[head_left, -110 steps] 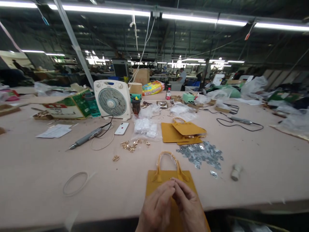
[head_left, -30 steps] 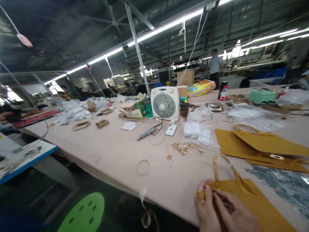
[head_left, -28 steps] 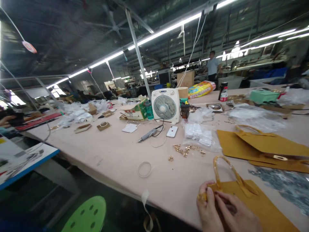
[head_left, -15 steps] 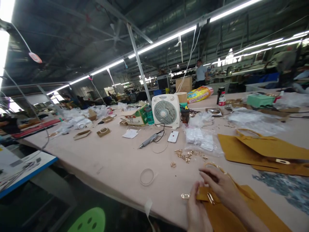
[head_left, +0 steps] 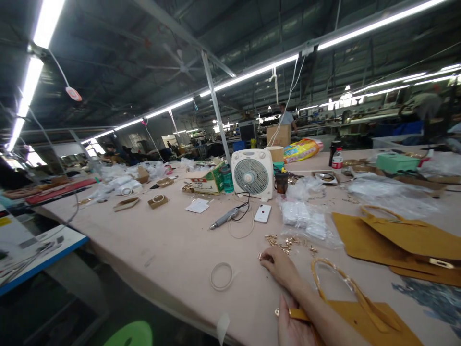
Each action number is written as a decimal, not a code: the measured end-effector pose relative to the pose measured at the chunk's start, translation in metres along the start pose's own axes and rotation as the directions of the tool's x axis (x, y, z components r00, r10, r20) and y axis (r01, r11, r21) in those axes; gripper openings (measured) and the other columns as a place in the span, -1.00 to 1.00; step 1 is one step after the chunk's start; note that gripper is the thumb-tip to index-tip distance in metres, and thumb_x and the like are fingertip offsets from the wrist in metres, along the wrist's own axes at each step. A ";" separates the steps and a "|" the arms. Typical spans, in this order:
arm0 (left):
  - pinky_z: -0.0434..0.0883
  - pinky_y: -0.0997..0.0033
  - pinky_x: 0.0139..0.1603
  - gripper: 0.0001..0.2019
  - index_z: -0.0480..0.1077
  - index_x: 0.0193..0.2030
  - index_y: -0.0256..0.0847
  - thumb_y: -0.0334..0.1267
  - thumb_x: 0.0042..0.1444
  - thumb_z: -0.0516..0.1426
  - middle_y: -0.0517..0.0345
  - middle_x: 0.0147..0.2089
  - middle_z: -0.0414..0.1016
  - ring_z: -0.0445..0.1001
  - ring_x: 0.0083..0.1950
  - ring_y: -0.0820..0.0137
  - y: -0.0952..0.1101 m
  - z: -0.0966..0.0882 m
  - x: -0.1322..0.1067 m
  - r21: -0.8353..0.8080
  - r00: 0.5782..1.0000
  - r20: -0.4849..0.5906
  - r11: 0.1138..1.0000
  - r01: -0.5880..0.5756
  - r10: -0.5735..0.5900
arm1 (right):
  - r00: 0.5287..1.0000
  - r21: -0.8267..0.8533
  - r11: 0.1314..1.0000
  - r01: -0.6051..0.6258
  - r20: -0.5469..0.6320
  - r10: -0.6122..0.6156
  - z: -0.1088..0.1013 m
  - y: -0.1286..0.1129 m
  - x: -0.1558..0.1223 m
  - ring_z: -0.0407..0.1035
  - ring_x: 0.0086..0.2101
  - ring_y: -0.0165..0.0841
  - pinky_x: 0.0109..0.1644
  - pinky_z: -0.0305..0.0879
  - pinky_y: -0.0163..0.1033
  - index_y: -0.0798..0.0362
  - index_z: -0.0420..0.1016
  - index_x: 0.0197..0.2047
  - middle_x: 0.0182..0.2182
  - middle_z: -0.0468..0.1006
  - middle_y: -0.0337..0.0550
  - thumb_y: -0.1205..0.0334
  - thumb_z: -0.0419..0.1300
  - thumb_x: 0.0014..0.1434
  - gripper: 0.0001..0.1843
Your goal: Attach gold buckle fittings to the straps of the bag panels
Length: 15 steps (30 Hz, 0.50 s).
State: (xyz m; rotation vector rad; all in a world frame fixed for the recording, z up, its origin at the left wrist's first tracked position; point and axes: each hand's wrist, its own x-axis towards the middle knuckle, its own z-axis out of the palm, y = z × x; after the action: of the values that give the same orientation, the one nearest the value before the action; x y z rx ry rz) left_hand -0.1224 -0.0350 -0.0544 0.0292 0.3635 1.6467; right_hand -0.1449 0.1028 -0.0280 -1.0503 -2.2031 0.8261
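A mustard-yellow handbag (head_left: 374, 312) with a looped handle lies at the table's front right. My left hand (head_left: 293, 329) is closed around its narrow strap (head_left: 298, 315), and a gold metal end piece (head_left: 277, 312) sticks out past the thumb. My right forearm crosses over the bag. Farther forward, my right hand (head_left: 281, 266) has its fingertips pinched at a small gold metal fitting (head_left: 260, 257); the fingers partly hide it. Loose gold fittings (head_left: 284, 244) lie scattered just beyond that hand.
A grey electric screwdriver (head_left: 225, 218), a white phone (head_left: 262, 213) and a box fan (head_left: 253, 175) stand or lie behind. A ring of tape (head_left: 221, 277) is left of my hands. Another yellow bag (head_left: 399, 235) and a plastic bag of white packets (head_left: 306, 218) are at right.
My right hand has left the bag's strap and moved forward and left to the small gold fittings. The left hand stays on the strap. The view has tilted slightly upward.
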 end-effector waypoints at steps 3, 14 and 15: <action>0.28 -0.07 0.43 -0.49 0.67 -0.17 -0.24 0.21 0.08 0.24 -0.24 0.03 0.65 0.43 0.34 -0.15 0.000 0.003 -0.002 -0.010 0.999 0.031 1.000 0.025 -0.024 | 0.999 -0.043 0.999 -0.009 -0.054 0.006 0.004 0.003 -0.002 0.49 -0.08 -0.19 0.06 0.31 -0.18 0.02 0.61 -0.17 -0.10 0.59 -0.03 0.24 0.21 0.26 -0.85; 0.28 -0.42 0.33 -0.33 0.59 0.08 -0.17 0.36 0.13 0.12 -0.33 0.34 0.44 0.28 0.42 -0.31 0.007 0.023 -0.017 0.035 1.000 -0.027 0.999 -0.009 0.009 | 0.991 0.094 0.994 -0.063 -0.109 0.073 -0.014 0.010 0.007 0.53 -0.40 -0.14 -0.22 0.44 -0.09 0.04 0.58 -0.22 -0.45 0.62 -0.05 -0.01 -0.13 0.38 -0.49; 0.34 -0.46 0.25 -0.36 0.57 0.12 -0.08 0.35 0.14 0.13 -0.30 0.36 0.42 0.32 0.39 -0.32 0.009 0.023 -0.018 0.013 0.997 -0.072 1.000 -0.009 0.010 | 0.984 0.208 0.972 -0.108 -0.118 0.135 -0.022 0.011 0.008 0.54 -0.44 -0.13 -0.26 0.45 -0.08 0.04 0.60 -0.24 -0.48 0.62 -0.07 -0.08 -0.08 0.35 -0.49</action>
State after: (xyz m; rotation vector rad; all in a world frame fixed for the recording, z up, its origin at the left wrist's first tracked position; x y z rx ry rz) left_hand -0.1234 -0.0482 -0.0263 -0.0189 0.4299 1.6580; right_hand -0.1286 0.1215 -0.0195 -1.1148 -1.9163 0.9815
